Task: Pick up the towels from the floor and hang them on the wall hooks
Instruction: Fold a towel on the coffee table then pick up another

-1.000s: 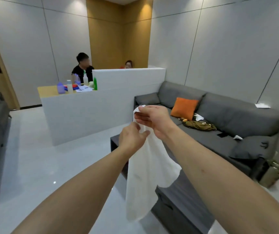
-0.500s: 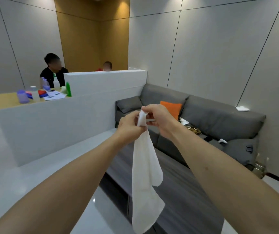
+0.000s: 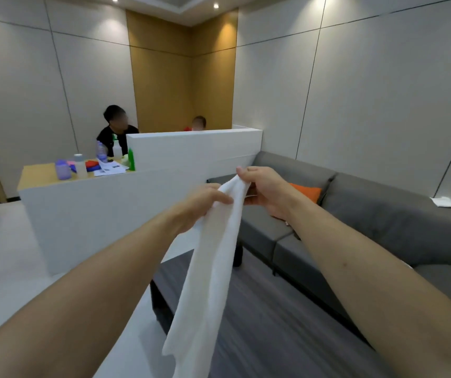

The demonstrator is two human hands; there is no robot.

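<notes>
The white towel point(image 3: 213, 271) is up in the air, bunched at its top end between both hands and hanging down long below the fingers, over a dark wood-grain coffee table point(image 3: 268, 323). Past the fingertips there's a white partition counter point(image 3: 137, 214) with bottles on it, and a grey sofa point(image 3: 382, 227) off to the right of them. Left hand point(image 3: 205, 204) has its fingers curled round the towel, right hand point(image 3: 265, 190) pinches the top corner. Both arms reach forward.

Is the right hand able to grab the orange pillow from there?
Probably not yet: the right hand is pinching the white towel, and the orange pillow lies beyond it on the sofa.
</notes>
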